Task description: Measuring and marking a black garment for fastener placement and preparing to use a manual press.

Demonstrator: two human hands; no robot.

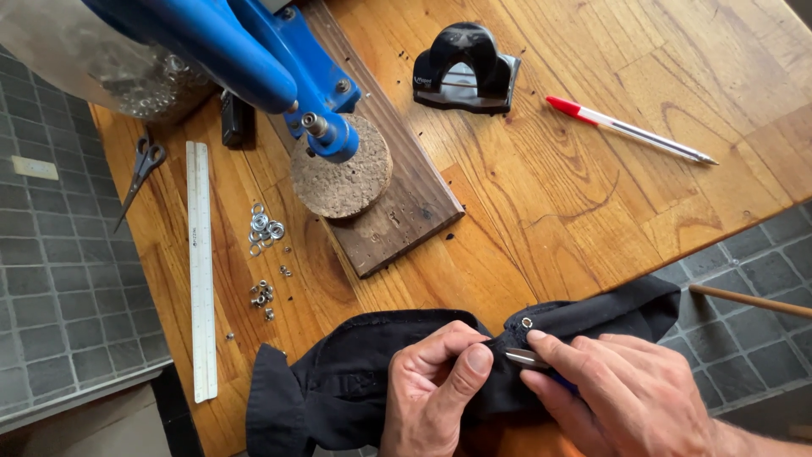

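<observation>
Hands busy at near table edge, mid-step by look of it: marking or piercing next hole spot on black fabric [355, 381]. Left hand [436, 381] pinches fabric fold tight, thumb on top. Right hand [626, 393] grips small metal-tipped tool [526, 358], tip against cloth just below one set eyelet [527, 322]. Loose eyelets [264, 227] wait by white ruler [200, 271]. Blue press [279, 68] over cork disc [342, 178] idle. Next move probably needs steady tip, fabric kept flat, spacing matched.

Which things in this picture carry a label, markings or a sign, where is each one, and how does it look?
Hole punch: far side of the table, black, arched, with a small pale mark at its left base.
Ruler: left part of the table, long, white, with fine markings.
No packages, signs or screens are in view.
</observation>
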